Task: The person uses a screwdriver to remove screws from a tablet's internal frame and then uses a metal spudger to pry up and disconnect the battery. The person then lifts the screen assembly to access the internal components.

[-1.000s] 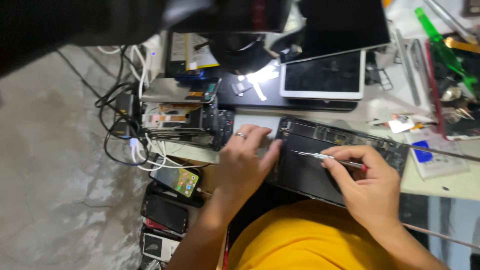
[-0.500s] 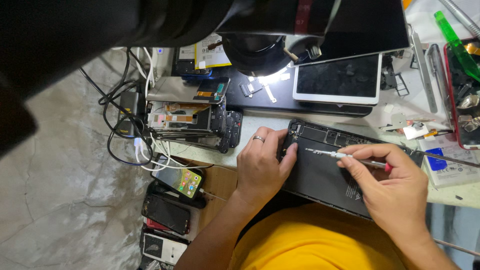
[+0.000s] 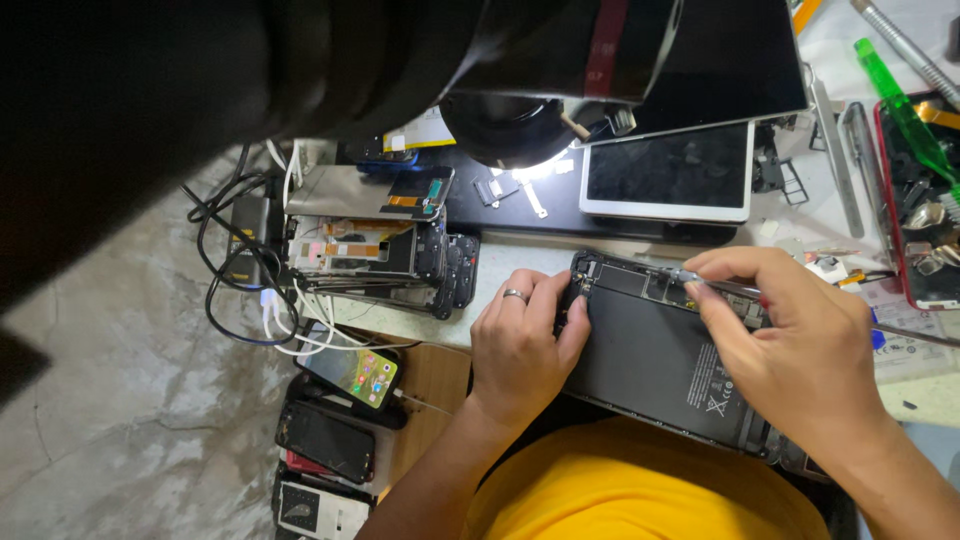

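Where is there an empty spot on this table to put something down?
A small bare strip of table lies between the pile of phone parts, the white tablet and the opened tablet under the left hand and right hand. The right side by the red tray is crowded with tools.

The flat opened tablet body (image 3: 650, 360) is black inside; the framed rectangular tablet (image 3: 668, 173) is white with a dark screen; the translucent plastic screwdriver handle (image 3: 900, 108) is green.
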